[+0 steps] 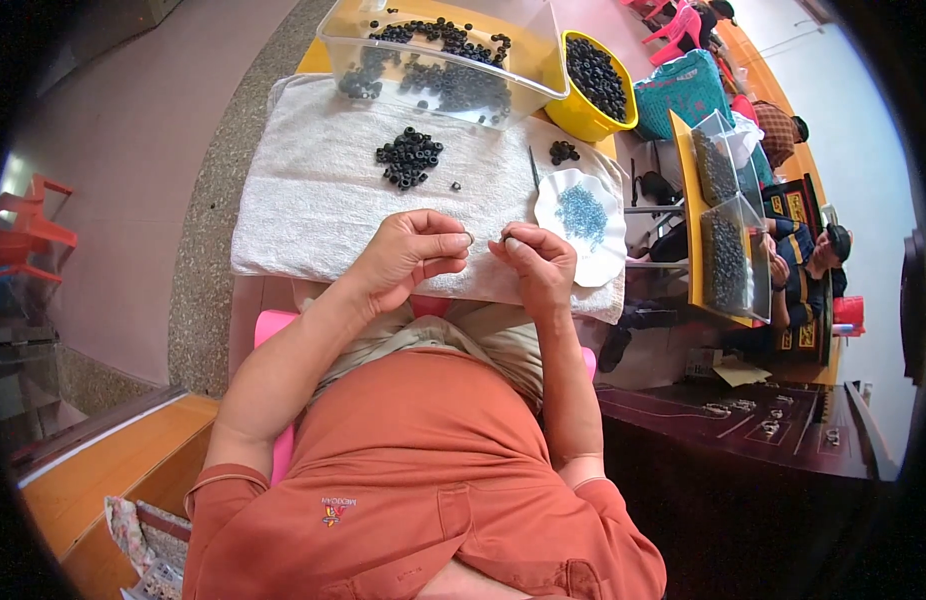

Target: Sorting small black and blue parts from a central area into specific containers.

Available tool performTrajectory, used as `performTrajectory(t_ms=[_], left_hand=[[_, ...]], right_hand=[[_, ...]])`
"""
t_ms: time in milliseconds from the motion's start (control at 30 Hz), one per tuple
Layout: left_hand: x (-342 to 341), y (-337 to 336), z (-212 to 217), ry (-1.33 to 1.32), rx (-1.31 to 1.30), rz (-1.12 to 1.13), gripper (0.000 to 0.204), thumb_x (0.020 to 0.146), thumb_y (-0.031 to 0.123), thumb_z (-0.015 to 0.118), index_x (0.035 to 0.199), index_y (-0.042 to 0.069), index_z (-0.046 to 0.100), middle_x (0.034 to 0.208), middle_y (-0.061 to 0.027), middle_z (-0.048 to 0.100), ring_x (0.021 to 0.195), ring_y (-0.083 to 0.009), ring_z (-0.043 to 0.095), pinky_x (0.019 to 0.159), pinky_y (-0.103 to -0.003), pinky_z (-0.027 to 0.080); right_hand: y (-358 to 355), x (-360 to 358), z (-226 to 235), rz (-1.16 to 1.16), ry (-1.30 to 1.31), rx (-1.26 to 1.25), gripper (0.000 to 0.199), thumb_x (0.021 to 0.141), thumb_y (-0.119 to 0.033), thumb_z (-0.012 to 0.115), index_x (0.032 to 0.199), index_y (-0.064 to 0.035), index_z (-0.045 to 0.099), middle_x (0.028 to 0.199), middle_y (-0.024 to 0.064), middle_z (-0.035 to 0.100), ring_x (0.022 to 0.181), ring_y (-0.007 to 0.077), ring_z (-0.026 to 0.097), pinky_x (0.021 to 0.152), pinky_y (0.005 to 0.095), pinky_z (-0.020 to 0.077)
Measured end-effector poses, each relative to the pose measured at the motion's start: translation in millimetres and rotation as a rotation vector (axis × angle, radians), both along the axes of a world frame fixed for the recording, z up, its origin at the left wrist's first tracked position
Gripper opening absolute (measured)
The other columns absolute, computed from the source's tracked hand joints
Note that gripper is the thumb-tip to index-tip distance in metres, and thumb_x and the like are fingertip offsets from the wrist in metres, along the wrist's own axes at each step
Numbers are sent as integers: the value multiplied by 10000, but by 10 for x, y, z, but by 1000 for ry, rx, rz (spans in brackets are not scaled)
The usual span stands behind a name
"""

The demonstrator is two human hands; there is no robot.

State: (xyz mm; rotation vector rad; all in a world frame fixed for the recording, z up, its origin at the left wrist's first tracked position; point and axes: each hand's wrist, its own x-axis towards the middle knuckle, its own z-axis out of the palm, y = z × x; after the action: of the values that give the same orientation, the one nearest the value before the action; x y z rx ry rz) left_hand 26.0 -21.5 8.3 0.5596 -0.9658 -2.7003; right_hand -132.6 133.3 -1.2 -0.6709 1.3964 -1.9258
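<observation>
- Over the near edge of the white towel (313,215), both hands meet — the left hand (408,255) curls its fingers in and pinches a tiny dark piece at its thumb and forefinger tips, and the right hand (535,262) pinches another small piece just beside it; the two pinches sit close but I cannot tell if they touch.
- Each piece is too small to make out in detail; it looks like one of the small black rings (410,158) heaped farther out on the towel.
- Judging by size, such a ring is very light, stiff and smooth — easy to drop or flick away, so a fingertip pinch across its outer rim seems the surest hold.
- Soft towel under the hands should stop a dropped ring from rolling far.
- To the right, on the towel's edge, a white scalloped dish (583,222) holds small bluish bits, with a thin dark pin (533,168) lying just beyond it.
- At the far end of the worktop (310,58) stand a clear plastic tub (438,55) and a yellow bowl (595,85), both loaded with more black rings.
</observation>
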Motion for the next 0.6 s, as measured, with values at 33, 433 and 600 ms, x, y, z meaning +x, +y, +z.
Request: performTrajectory(t_ms=[33, 433, 600], left_hand=[[1, 1, 7, 0, 5, 0, 112, 856, 25, 697, 957, 13, 651, 903, -76, 682, 792, -149, 683, 708, -266, 610], [5, 16, 24, -14, -28, -2, 131, 847, 36, 708, 960, 9, 649, 901, -73, 679, 788, -146, 673, 713, -267, 600], [7, 20, 25, -11, -48, -1, 133, 842, 39, 714, 954, 8, 649, 899, -74, 678, 781, -149, 671, 717, -269, 596]], right_hand=[[-1, -15, -1, 10, 24, -7, 96, 877, 69, 604, 952, 64, 663, 1020, 136, 637, 892, 193, 643, 871, 407, 589], [9, -14, -31, 15, 58, 105, 173, 846, 85, 649, 1016, 52, 649, 934, 108, 675, 847, 214, 698, 809, 322, 584], [16, -13, -35, 40, 45, 69, 181, 841, 85, 663, 1018, 44, 650, 945, 102, 677, 845, 217, 701, 811, 334, 591]])
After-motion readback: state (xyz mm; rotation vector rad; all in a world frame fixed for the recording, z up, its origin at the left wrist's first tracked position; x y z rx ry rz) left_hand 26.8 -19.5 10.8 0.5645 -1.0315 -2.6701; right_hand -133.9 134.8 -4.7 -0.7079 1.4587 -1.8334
